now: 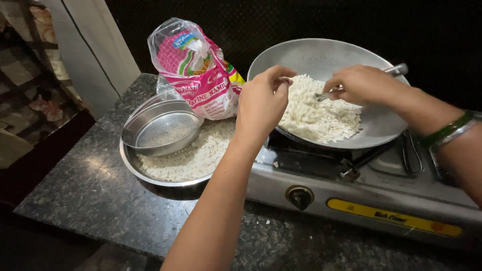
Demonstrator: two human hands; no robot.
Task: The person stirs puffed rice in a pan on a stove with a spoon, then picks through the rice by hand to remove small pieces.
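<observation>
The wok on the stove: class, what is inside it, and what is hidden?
Inside the wok lies a heap of white puffed rice. The right hand holds a metal spoon in it; the left hand pinches some grains. The spoon's bowl is hidden.

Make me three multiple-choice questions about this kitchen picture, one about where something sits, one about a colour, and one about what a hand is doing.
1. Where does the perforated strainer rest?
A. In the wok
B. On the wide steel plate of puffed rice
C. On the floor

2. What colour is the bangle on the right wrist?
A. Green
B. Red
C. Blue

3. What is the right hand doing?
A. Hanging free
B. Turning the stove knob
C. Holding a metal spoon over the puffed rice

Answers:
1 B, it lies tilted on the steel plate beside the pink packet.
2 A, a green band shows at the wrist.
3 C, its fingers close on the spoon in the wok; the left hand pinches at the rice.
</observation>
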